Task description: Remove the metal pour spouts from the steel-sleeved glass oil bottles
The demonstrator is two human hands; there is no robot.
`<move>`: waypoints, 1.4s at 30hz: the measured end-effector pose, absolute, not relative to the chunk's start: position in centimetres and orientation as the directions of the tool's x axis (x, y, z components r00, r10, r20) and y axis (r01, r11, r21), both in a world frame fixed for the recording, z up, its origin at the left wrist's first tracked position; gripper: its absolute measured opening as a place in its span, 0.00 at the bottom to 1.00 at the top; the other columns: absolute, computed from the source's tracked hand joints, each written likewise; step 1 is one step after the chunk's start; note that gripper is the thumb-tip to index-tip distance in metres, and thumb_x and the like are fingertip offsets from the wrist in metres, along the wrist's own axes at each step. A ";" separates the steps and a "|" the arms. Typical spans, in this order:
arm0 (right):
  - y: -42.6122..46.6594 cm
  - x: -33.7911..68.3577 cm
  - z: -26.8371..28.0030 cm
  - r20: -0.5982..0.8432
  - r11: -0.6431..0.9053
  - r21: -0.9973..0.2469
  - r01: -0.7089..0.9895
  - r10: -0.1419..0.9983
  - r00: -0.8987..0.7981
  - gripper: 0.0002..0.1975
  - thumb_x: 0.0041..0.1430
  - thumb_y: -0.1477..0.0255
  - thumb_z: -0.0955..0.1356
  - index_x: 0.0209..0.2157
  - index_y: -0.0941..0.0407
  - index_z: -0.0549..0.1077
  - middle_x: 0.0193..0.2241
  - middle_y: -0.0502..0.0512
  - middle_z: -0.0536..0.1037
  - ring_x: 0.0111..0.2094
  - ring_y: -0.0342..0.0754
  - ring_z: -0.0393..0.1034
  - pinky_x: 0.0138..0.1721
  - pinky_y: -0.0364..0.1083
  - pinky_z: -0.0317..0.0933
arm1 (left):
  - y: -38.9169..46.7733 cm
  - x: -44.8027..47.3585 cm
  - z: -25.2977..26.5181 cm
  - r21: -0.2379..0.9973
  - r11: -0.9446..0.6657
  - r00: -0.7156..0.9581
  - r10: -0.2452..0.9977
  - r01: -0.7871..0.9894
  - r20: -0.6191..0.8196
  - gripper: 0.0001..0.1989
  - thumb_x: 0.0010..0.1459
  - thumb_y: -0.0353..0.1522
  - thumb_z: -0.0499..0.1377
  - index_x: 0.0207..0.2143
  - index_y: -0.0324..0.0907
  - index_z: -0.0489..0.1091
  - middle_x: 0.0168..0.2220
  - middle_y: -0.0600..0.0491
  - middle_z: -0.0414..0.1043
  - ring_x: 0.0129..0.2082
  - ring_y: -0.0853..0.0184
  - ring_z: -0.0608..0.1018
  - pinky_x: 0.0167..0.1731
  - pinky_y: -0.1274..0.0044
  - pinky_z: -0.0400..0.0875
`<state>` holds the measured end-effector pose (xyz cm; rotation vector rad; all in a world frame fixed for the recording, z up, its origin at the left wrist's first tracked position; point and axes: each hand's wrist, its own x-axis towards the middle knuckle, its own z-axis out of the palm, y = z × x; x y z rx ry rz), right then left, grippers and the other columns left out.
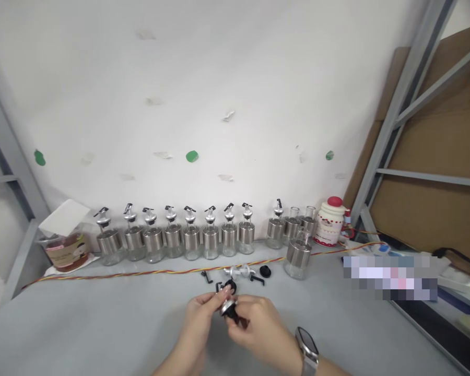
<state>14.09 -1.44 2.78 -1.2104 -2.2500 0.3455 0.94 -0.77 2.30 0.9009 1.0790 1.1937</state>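
Between my two hands is a pourer spout (227, 308) with a silver cap and a black stopper. The thumb and fingers of my left hand (201, 316) pinch its silver part from the left. My right hand (260, 321) has its fingers closed round the black stopper end. Just beyond my fingertips lie loose parts: a black round piece (230, 286), a black lever (207, 277), another black lever (258, 280), silver and clear spout pieces (241, 271) and a black rubber stopper (265, 271). A glass bottle with a steel sleeve (298, 255) stands topless behind them on the right.
Several sleeved bottles with pourers (191, 236) line the wall, with two topless ones (292, 225) at the right. A twisted red-yellow wire (141, 272) crosses the grey table (82, 324). A white jar (329, 222) stands right, a tub (66, 253) left.
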 end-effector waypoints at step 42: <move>-1.5 14.1 2.3 0.395 0.567 -0.358 0.742 0.812 -0.430 0.07 0.45 0.78 0.62 0.25 0.59 0.72 0.23 0.55 0.73 0.26 0.48 0.66 0.27 0.43 0.58 | -0.7 0.8 2.1 0.948 0.139 0.049 0.990 -0.288 -0.130 0.13 0.37 0.38 0.66 0.25 0.38 0.76 0.24 0.50 0.75 0.31 0.64 0.74 0.33 0.78 0.64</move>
